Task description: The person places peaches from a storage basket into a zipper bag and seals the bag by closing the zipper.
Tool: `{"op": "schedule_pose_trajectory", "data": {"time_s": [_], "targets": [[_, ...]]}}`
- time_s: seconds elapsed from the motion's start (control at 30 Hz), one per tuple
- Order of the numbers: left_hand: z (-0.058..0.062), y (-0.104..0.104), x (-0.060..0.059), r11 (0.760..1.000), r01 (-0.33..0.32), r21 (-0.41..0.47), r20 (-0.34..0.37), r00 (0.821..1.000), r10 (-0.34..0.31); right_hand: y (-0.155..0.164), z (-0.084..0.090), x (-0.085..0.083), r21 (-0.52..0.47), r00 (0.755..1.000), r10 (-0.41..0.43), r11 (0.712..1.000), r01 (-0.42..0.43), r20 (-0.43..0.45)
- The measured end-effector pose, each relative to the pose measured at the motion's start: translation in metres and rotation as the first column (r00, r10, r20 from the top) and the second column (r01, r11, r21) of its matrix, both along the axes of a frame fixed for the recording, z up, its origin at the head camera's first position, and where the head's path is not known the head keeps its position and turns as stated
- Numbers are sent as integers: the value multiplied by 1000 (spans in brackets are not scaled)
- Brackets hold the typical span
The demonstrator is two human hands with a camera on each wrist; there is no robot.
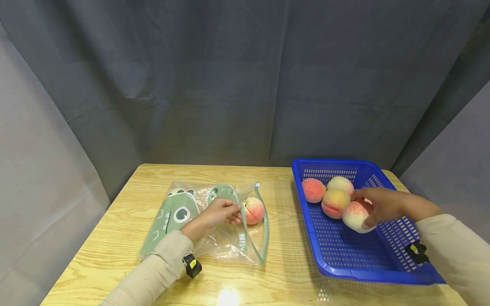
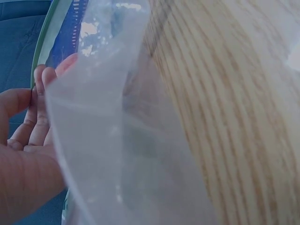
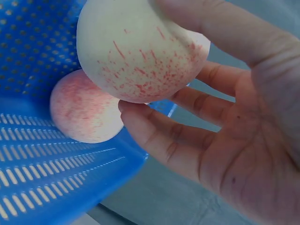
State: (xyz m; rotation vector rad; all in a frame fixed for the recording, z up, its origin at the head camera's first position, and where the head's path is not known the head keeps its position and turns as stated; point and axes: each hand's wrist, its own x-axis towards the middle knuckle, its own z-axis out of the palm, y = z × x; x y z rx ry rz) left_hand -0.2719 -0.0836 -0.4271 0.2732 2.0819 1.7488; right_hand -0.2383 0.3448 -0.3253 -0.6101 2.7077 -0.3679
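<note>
My left hand (image 1: 222, 211) pinches the green-edged mouth of a clear zip bag (image 1: 226, 244) printed with a green cartoon creature. Inside the bag, near its opening, lies a red and yellow peach (image 1: 254, 210). Over on the right, my right hand (image 1: 386, 204) grips a pale peach with red speckles (image 1: 356, 216) at the blue basket (image 1: 317, 250); in the right wrist view the thumb lies on one side of this peach (image 3: 136, 56) and the fingers on the other. Close beside it in the basket are a yellow-red peach (image 1: 334, 202), a pale peach (image 1: 340, 184) and a red peach (image 1: 314, 190).
Bag and basket both stand on a light wooden table (image 1: 115, 229), the bag left of the basket. Behind the table hangs a dark grey curtain (image 1: 214, 85). The basket's raised rim (image 1: 306, 221) faces the bag, with a strip of tabletop between them.
</note>
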Motion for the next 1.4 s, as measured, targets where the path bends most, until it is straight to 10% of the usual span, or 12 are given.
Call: {"op": "schedule_pose_trajectory", "data": {"time_s": [0.93,1.4], "targets": [[1,-1,2,1000,8,-4,-17,1000,-8,-28,30,24,-94,962,10,995,-37,-273],[0,-1,2,1000,12,6,-12,1000,-12,-70,26,43,-348,948,-66,936,-49,-312]]}}
